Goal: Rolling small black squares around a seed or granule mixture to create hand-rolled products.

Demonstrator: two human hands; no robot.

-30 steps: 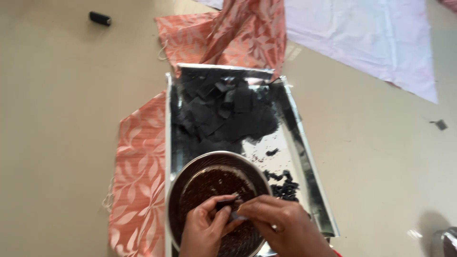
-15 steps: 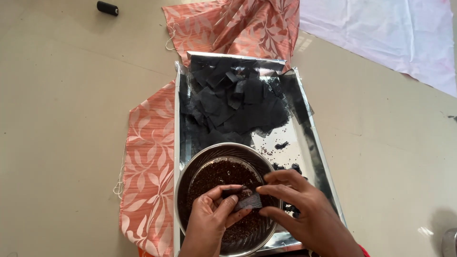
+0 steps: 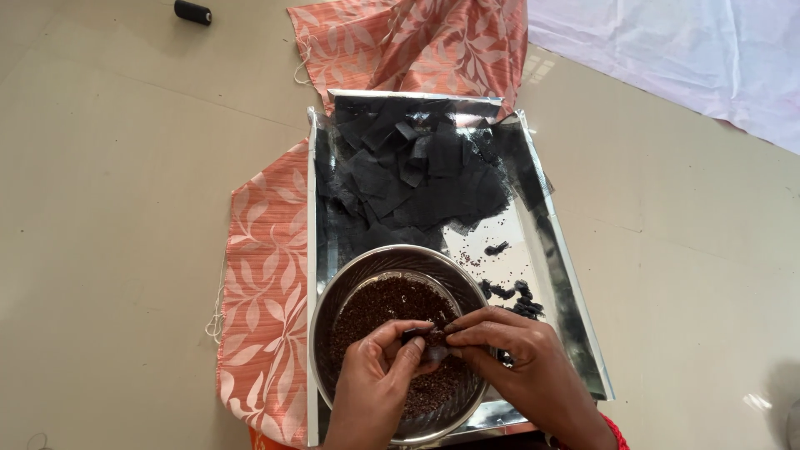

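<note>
Both hands (image 3: 454, 354) pinching over bowl (image 3: 333, 308)

Both hands meet over a steel bowl (image 3: 398, 342) of dark brown seeds (image 3: 379, 312). The left hand (image 3: 379, 379) and right hand (image 3: 517, 358) pinch one small black cloth piece (image 3: 429, 336) between their fingertips. The bowl sits at the near end of a shiny tray (image 3: 567, 283), which also holds a heap of black cloth squares (image 3: 417, 175) (and a few small dark bundles (image 3: 521, 298) beside the bowl). Orange leaf-print fabric (image 3: 262, 283) lies under the tray; a white cloth (image 3: 683, 50) lies far right.
</note>
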